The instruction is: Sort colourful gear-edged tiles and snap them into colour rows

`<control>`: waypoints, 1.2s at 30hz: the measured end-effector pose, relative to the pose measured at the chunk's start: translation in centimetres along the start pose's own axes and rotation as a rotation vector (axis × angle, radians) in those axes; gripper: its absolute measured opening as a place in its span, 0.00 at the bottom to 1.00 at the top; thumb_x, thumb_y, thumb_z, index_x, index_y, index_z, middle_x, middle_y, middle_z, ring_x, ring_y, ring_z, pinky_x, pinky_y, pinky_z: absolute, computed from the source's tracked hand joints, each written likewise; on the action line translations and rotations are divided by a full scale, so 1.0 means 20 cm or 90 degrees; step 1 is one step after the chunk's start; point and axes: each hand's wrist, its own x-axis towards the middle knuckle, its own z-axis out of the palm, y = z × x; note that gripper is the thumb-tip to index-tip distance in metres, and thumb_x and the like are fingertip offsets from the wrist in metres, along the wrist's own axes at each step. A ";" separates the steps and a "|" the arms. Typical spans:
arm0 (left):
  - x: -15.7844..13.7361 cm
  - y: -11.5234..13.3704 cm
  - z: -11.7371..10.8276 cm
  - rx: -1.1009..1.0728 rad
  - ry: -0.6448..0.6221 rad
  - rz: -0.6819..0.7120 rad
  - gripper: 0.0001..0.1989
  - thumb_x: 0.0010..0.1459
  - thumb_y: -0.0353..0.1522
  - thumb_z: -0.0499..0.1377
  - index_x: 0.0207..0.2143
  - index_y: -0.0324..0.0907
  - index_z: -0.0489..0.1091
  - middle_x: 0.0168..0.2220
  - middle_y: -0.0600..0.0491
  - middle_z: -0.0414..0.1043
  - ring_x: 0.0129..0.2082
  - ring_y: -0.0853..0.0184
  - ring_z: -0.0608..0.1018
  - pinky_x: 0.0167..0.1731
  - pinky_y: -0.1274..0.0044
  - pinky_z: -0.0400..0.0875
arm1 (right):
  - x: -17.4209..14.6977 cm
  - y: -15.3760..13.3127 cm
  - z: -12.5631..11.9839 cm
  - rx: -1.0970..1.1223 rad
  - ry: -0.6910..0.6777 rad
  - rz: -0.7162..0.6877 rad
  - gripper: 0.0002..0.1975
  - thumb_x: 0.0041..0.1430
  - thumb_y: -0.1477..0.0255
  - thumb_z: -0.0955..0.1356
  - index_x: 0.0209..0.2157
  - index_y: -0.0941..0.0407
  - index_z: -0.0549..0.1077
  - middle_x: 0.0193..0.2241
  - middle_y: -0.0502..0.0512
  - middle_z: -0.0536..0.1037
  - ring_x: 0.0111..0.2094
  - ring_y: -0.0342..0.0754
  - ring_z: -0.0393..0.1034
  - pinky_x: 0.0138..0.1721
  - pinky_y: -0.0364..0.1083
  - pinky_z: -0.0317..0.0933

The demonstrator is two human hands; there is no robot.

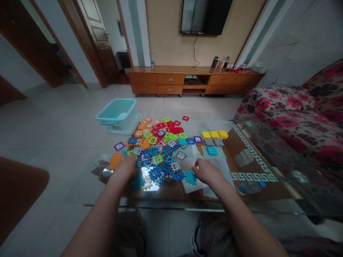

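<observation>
My left hand (pixel 128 166) reaches into the left side of a spread of interlocking plastic tiles. Its fingers are mostly hidden behind the hand. Close to it lie orange tiles (pixel 115 160), and a teal tile (pixel 137 181) is below. My right hand (pixel 207 171) is over white paper, its fingers curled together at the upper right edge of a light blue tile (pixel 190 178). Dark blue tiles (pixel 166 167), a grey window tile (pixel 181 155) and red tiles (pixel 174 127) lie between and beyond the hands.
Yellow tile stacks (pixel 214 135), grey tiles (pixel 209 142) and a light blue stack (pixel 212 151) sit at the right of the glass table (pixel 257 192). A turquoise tub (pixel 118 116) stands at the far left. A bottle (pixel 250 187) shows near the right front. A flowered sofa (pixel 289 103) stands right.
</observation>
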 end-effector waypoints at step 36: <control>-0.36 0.70 0.21 -0.928 -0.256 0.066 0.12 0.52 0.35 0.64 0.38 0.42 0.68 0.34 0.50 0.75 0.31 0.66 0.78 0.30 0.77 0.72 | -0.05 -0.10 0.05 -0.086 -0.003 -0.072 0.17 0.59 0.67 0.71 0.49 0.58 0.73 0.50 0.66 0.74 0.48 0.61 0.74 0.42 0.50 0.64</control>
